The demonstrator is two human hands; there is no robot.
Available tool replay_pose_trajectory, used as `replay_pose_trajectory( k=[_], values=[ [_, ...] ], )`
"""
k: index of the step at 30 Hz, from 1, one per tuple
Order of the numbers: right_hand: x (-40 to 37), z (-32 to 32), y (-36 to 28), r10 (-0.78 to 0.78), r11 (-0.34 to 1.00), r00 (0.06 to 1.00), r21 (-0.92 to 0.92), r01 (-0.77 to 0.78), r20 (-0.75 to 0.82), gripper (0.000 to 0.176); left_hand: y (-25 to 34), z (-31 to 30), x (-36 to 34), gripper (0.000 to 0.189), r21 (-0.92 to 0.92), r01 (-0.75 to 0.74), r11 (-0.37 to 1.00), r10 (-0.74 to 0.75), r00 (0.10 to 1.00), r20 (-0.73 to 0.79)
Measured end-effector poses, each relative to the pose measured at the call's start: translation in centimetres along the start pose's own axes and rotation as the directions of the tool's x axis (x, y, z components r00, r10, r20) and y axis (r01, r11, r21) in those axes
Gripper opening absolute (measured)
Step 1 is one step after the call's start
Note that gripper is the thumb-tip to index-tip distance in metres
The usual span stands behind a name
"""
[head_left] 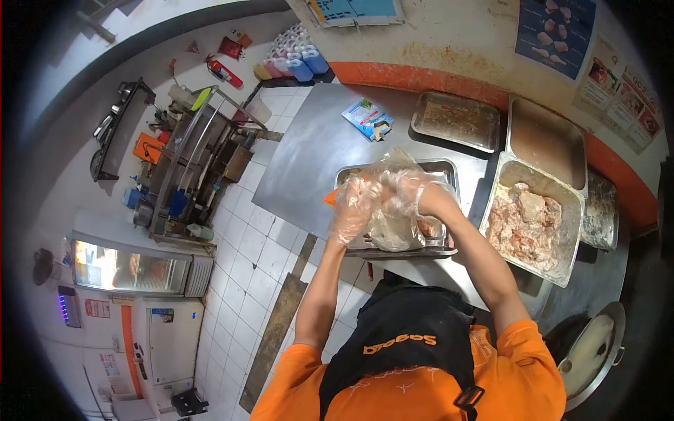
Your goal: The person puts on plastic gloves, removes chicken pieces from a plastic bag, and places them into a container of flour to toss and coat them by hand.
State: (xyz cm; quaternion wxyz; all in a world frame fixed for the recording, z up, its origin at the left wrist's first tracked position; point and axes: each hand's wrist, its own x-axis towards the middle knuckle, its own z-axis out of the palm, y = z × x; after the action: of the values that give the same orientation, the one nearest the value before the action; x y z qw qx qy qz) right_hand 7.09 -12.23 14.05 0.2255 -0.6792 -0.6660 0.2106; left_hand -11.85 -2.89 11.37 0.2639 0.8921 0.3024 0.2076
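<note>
My left hand [354, 210], in a clear plastic glove, is closed on the gathered upper part of a clear plastic bag [394, 230]. From the other side, my right hand [420, 192], gloved the same way, grips the top of the bag too. The bag sags over a metal tray [441, 252], and its contents are hard to make out. Reddish pieces [428, 228], perhaps raw meat, show beside the bag in the tray. A bit of something orange [331, 198] sticks out by my left hand.
A blue-and-white packet [368, 119] lies on the steel table [298, 151]. A shallow tray [456, 122] and a deep pan [546, 137] stand along the wall. Flour-coated chicken pieces [523, 228] fill another pan at right. A large pot [593, 351] is at lower right.
</note>
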Motion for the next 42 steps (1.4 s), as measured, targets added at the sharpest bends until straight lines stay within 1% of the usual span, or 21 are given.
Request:
replay_pose_trajectory(
  k=[2,4,5,7,11,13,16,17,20,21,22,24,25,28,31,33,35,39,40,41,42],
  values=[
    [0.9,0.6,0.4,-0.011,0.997,0.98,-0.077,0.027,0.198,0.033,1.0,-0.5,-0.3,0.04,-0.087,0.064,0.994,-0.062,0.998,0.022],
    [2.1,3.6,1.9,0.096,0.995,0.995,0.039,-0.097,0.011,0.025,0.0,-0.1,-0.9,0.032,-0.015,-0.1,0.995,0.097,0.984,-0.15],
    [1.8,3.5,2.3,0.01,0.999,0.999,-0.049,-0.008,0.038,0.031,-0.3,-0.2,-1.4,0.032,-0.019,-0.102,0.995,0.098,0.983,-0.153],
    [1.1,3.3,3.1,-0.07,0.997,0.996,-0.046,0.068,-0.046,0.03,-0.6,-0.3,-3.3,0.023,0.329,-0.193,0.924,0.291,0.915,-0.279],
    [0.0,3.3,2.7,-0.076,0.996,0.973,-0.063,0.064,-0.22,0.028,-0.6,1.0,-5.6,0.023,0.343,-0.212,0.915,0.344,0.855,-0.388],
    [-0.1,3.7,2.8,-0.041,0.995,0.971,0.08,0.061,-0.235,0.029,-0.5,1.3,-5.5,0.025,0.004,-0.063,0.998,0.061,0.952,-0.299],
    [-1.5,2.8,3.1,0.04,0.926,0.934,0.365,0.099,-0.354,0.034,-0.6,2.1,-3.8,0.026,0.061,-0.288,0.956,0.293,0.915,-0.279],
    [-2.5,2.1,3.0,0.074,0.847,0.894,0.501,0.177,-0.441,0.038,0.3,3.1,-3.8,0.022,-0.301,-0.059,0.952,-0.043,0.945,-0.323],
    [-5.5,-0.1,1.4,0.11,0.918,0.848,0.38,0.114,-0.518,0.047,-1.4,5.0,-3.9,0.024,-0.404,0.02,0.915,-0.127,0.962,-0.241],
    [-5.8,1.1,2.0,0.195,0.865,0.881,0.5,0.052,-0.43,0.067,-5.4,6.4,-4.5,0.029,0.112,-0.238,0.965,0.258,0.943,-0.211],
    [-6.7,1.2,1.9,0.197,0.859,0.879,0.509,0.059,-0.435,0.067,-6.0,7.0,-4.5,0.029,0.123,-0.241,0.963,0.262,0.943,-0.203],
    [-8.6,1.3,1.8,0.352,0.889,0.898,0.394,-0.233,-0.265,0.101,-5.6,8.4,-4.3,0.028,0.125,-0.066,0.99,0.11,0.917,-0.383],
    [-9.2,2.1,2.2,0.34,0.89,0.902,0.4,-0.218,-0.265,0.101,-2.5,7.6,-3.4,0.022,-0.244,0.023,0.969,-0.13,0.893,-0.432],
    [-9.9,5.7,3.8,0.371,0.741,0.906,0.652,-0.158,-0.202,0.111,-1.4,5.0,-1.8,0.019,-0.298,-0.063,0.953,-0.077,0.897,-0.434],
    [-9.8,8.6,4.7,0.204,0.928,0.968,0.343,-0.144,-0.146,0.123,0.4,4.4,-1.6,0.02,-0.364,-0.042,0.931,-0.119,0.906,-0.407],
    [-9.7,9.4,4.7,0.174,0.91,0.975,0.402,-0.105,-0.14,0.116,1.2,4.5,-1.7,0.02,-0.433,-0.011,0.901,-0.17,0.91,-0.377],
    [-9.6,10.5,5.4,-0.011,0.903,0.981,0.419,0.093,-0.194,0.092,1.7,4.6,-1.6,0.017,-0.354,-0.1,0.93,-0.055,0.914,-0.402],
    [-9.9,11.5,6.0,0.053,0.829,0.957,0.547,0.117,-0.284,0.078,4.0,3.2,0.0,0.016,-0.351,-0.23,0.908,0.068,0.906,-0.417],
    [-9.7,11.5,6.0,0.061,0.812,0.949,0.568,0.133,-0.31,0.078,3.5,2.0,0.7,0.019,0.085,-0.384,0.919,0.381,0.816,-0.434],
    [-9.7,11.3,6.1,0.072,0.796,0.939,0.587,0.15,-0.338,0.078,3.8,1.4,1.9,0.022,0.491,-0.475,0.731,0.659,0.679,-0.324],
    [-9.7,11.2,6.1,0.084,0.774,0.928,0.61,0.168,-0.362,0.077,4.3,1.4,2.9,0.022,0.471,-0.51,0.72,0.676,0.669,-0.308]
  ],
)
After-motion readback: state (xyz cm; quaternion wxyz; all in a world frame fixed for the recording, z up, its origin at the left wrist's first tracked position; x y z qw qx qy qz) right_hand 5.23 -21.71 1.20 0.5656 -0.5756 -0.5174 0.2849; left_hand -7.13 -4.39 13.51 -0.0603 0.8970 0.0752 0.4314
